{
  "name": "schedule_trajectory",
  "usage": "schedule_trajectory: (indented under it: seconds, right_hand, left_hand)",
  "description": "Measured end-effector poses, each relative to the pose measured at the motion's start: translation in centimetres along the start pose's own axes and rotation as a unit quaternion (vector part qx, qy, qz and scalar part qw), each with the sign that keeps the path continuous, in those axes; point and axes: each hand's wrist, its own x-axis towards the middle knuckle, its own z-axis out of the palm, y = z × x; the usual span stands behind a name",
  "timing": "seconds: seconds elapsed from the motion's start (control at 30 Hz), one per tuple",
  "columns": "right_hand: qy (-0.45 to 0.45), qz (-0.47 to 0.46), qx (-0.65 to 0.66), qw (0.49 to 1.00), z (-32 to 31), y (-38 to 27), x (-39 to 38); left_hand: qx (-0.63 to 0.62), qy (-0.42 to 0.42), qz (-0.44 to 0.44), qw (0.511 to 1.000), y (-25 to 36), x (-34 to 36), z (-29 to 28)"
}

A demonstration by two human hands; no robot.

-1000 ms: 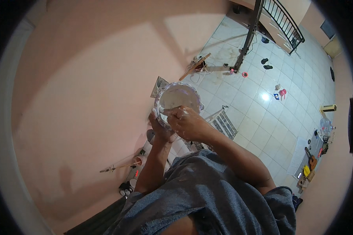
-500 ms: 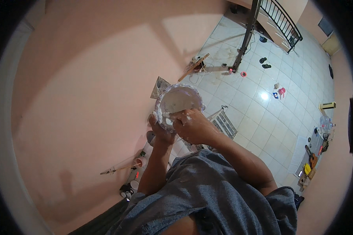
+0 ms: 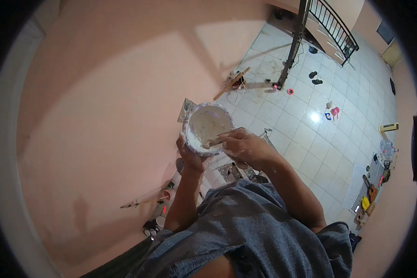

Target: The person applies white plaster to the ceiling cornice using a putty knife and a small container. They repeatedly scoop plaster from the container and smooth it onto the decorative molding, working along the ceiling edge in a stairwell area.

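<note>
My left hand [image 3: 190,157] is wrapped around the near left side of a small round bucket [image 3: 209,152], its thumb by the rim. White paste is smeared along the rim, and a pale cream paste [image 3: 209,124] lies inside. Over the near right rim, my right hand [image 3: 245,146] reaches in with fingers bunched and pointing down at the inner wall. White smears cover its fingers and knuckles; whether it pinches anything is hidden. Behind the bucket's far left side juts a flat greyish blade-like piece [image 3: 186,110], mostly covered by the bucket.
A pink wall [image 3: 102,116] rises at my left. Below me stand a metal-framed ladder or scaffold [image 3: 236,171] and a pink pot [image 3: 169,194] with a stick. On the tiled floor [image 3: 306,134] are sandals [image 3: 316,81], a wooden plank [image 3: 231,83] and a dark post [image 3: 292,51].
My right hand has shifted right and slightly down, from over the bucket's middle to its near right rim, uncovering more of the paste. The left hand still grips the bucket.
</note>
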Motion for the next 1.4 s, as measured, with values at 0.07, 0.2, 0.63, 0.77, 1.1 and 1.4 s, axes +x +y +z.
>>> schedule_trajectory:
  seconds: [0.07,0.2,0.63,0.77,1.1,1.4]
  right_hand:
    - [-0.018,0.064,0.18,0.981,-1.2,-1.3,-1.5]
    - [-0.031,-0.076,0.384,0.92,-2.5,-5.3,-4.5]
    - [-0.282,-0.576,0.389,0.661,-7.1,-28.0,-10.1]
    - [-0.236,-0.585,0.374,0.68,-6.1,-32.3,-8.9]
    - [-0.185,-0.552,0.419,0.697,-4.2,-35.3,-6.5]
    - [0.049,-0.568,0.259,0.78,-3.2,-36.0,-7.5]
  left_hand:
    - [-0.084,-0.023,-0.016,0.996,0.0,0.0,0.6]
    - [-0.127,-0.09,-0.013,0.988,0.6,-0.3,1.8]
    - [-0.065,-0.105,0.034,0.992,1.3,0.7,2.2]
    - [-0.053,-0.093,0.042,0.993,1.4,0.4,2.3]
    - [-0.077,-0.074,0.024,0.994,1.4,0.5,1.3]
    - [-0.056,-0.06,0.042,0.996,1.0,2.2,-1.0]
